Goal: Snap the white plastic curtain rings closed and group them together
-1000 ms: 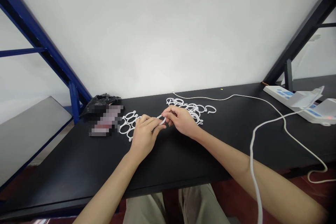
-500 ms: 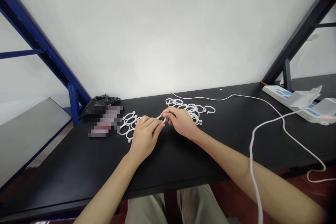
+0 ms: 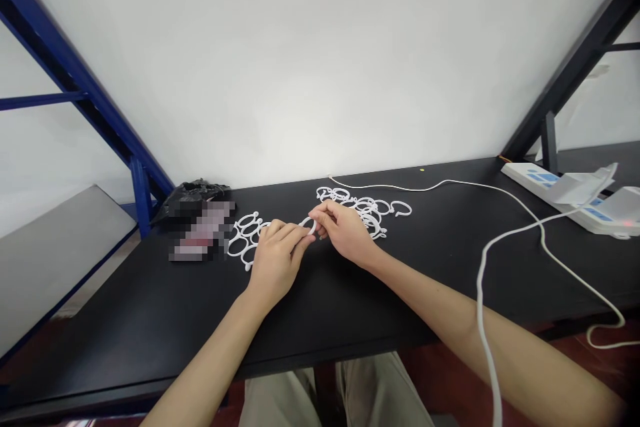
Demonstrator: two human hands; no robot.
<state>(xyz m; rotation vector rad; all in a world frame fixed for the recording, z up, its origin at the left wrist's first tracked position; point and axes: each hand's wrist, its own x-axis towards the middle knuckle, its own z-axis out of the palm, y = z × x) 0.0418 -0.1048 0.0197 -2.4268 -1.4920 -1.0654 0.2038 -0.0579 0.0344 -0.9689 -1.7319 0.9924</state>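
Note:
Between my two hands, just above the black table, is a white plastic ring [image 3: 311,222]. My left hand [image 3: 277,252] has its fingers and thumb closed on the ring's left side. With thumb and fingertips, my right hand [image 3: 345,230] pinches the ring's right side; the exact contact is partly hidden. Left of my left hand lies a joined group of white rings [image 3: 238,246], partly covered by that hand. Behind and right of my right hand is a loose heap of white rings [image 3: 367,205], some with an open gap and small knobs.
A black plastic bag [image 3: 193,197] and a blurred pinkish item [image 3: 207,230] lie on the table's left. White-and-blue devices [image 3: 533,177] stand at the right. A white cable [image 3: 483,280] hangs in front of my right forearm. Behind the table [image 3: 165,327] is a white wall.
My right fingers have shifted slightly on the ring, and more of the ring shows between the hands. My left hand stays in place.

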